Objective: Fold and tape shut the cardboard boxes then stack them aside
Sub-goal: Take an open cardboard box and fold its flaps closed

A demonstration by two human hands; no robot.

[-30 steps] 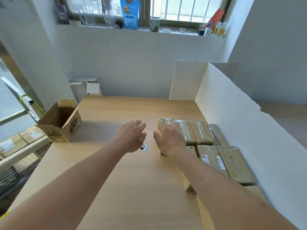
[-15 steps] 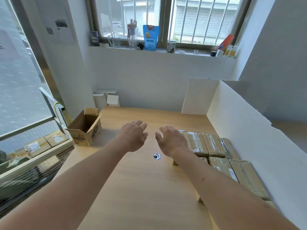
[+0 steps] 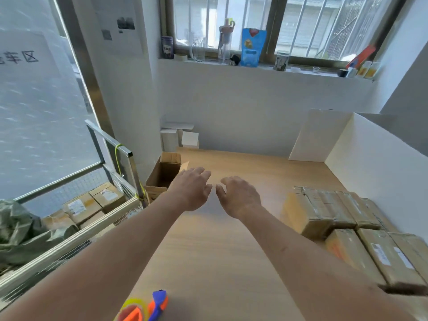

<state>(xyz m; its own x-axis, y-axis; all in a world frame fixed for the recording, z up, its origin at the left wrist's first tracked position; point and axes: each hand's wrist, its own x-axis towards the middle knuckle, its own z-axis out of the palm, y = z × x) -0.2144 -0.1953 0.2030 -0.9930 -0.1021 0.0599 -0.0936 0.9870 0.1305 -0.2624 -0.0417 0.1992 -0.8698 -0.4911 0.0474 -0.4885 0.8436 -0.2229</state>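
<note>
Open cardboard box (image 3: 164,176) at the far left corner of the table (image 3: 213,251), flaps up, not yet folded or taped; now partly behind the left hand (image 3: 192,188), where a second ago a wide stretch of bare wood lay between box and hands. View swung up and leftward over that second: window sill and its clutter risen into sight, taped boxes (image 3: 342,218) slid off to the right of the open box, well apart from it, in close-packed rows along the white board (image 3: 370,158). Right hand (image 3: 240,195) no longer over the nearest taped box, now above bare wood between that stack and the open box. Likely meaning: last sealed box set in its row, attention turned to the open one as the next to close. Both arms stretched forward, palms down, hands side by side and just apart, neither plainly touching the table. Fingers of both loosely spread and a little bent, nothing held in either. Left hand nearer the open box, its fingertips over the box's near edge in the view, though contact impossible to judge. Tape dispenser (image 3: 143,308), orange and blue with a yellow roll, at the near table edge, far from the open box and below the left forearm, untouched. More sealed cartons (image 3: 92,202) down in a wire rack left of the open box.
</note>
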